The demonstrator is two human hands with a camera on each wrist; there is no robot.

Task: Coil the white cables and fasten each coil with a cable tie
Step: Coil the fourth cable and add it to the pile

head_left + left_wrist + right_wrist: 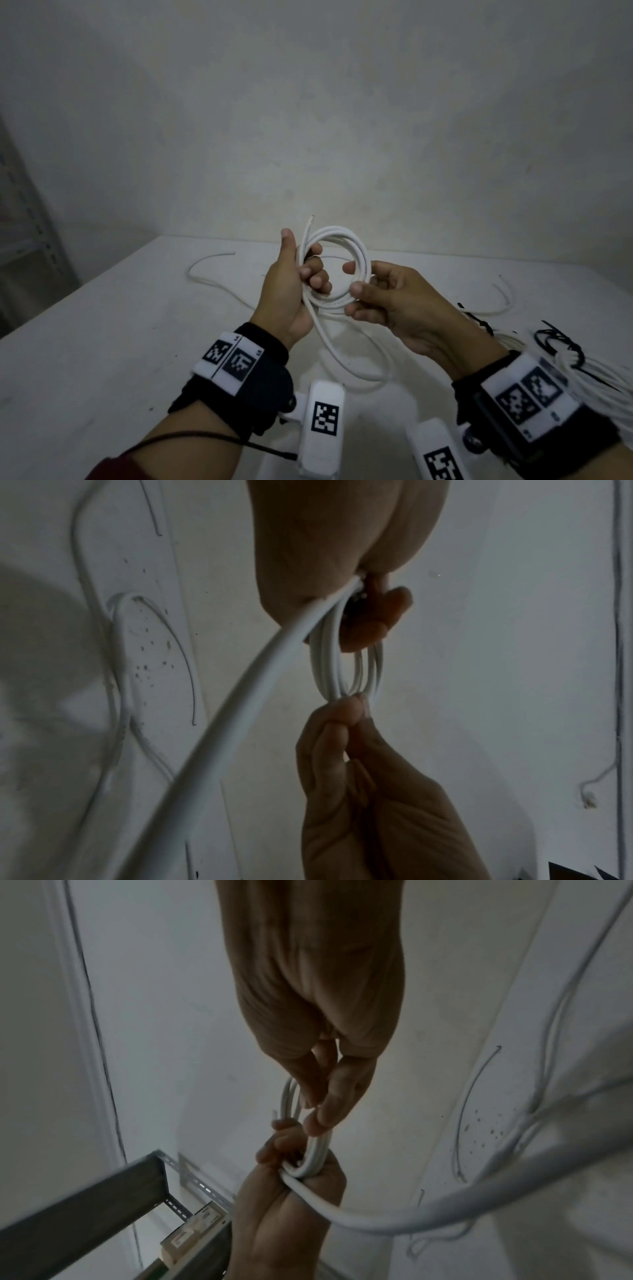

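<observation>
Just hands (342, 291) around white cable coil (346, 246)

Flat white table (102, 342), faintly speckled. On it: loose thin white cable (205, 279) at far left, another loose white cable (503, 298) at right, tied white cable bundle with black ties (582, 363) near right edge.
</observation>
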